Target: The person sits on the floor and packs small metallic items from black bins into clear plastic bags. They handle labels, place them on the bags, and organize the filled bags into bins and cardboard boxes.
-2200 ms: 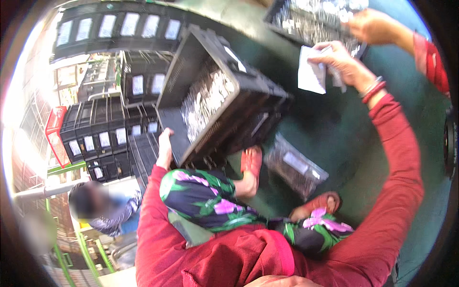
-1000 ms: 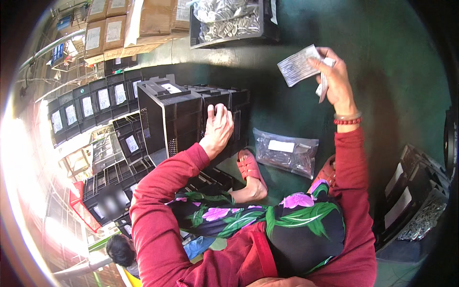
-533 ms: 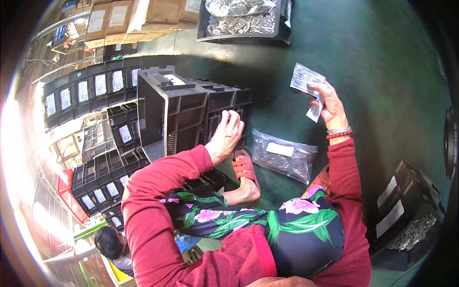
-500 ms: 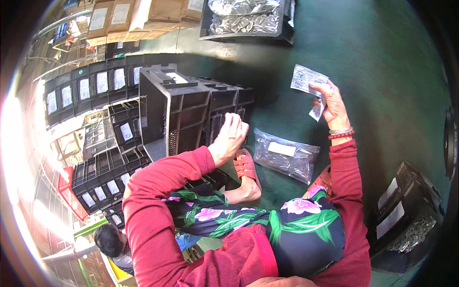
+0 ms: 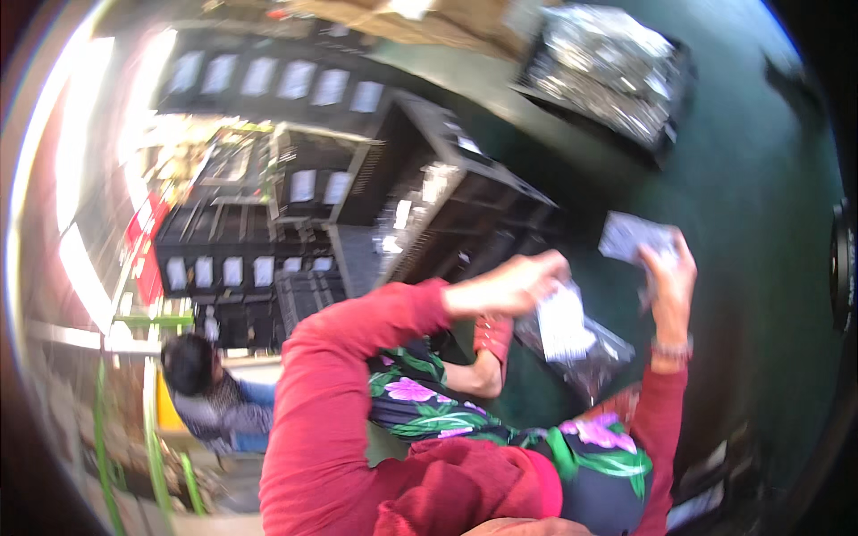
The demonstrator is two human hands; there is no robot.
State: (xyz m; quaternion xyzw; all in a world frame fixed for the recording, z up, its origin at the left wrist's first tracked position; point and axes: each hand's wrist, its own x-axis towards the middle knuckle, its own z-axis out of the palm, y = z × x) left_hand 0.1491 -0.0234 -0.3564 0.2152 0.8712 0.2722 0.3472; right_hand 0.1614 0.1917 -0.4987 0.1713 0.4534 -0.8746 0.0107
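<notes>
My left hand (image 5: 511, 286) is closed, its fingertips pinching a white paper label (image 5: 561, 320) that hangs down from them. Behind that label, on the green floor, lies a clear plastic bag (image 5: 605, 357) of metal parts, partly covered. On the right, my right hand (image 5: 668, 268) holds printed paper labels (image 5: 626, 238) between thumb and fingers, well above the floor. Motion blur smears both hands and the papers.
To the left stands an open black crate (image 5: 500, 210) with bagged parts inside. Rows of labelled black crates (image 5: 268, 79) stand behind it. A black tray (image 5: 661, 147) of shiny bagged parts sits at the far right. A person (image 5: 210, 393) is at the lower left.
My left hand has moved right, over the bag, and a label now hangs from its fingers. My right hand still holds labels. The whole view has swung leftward.
</notes>
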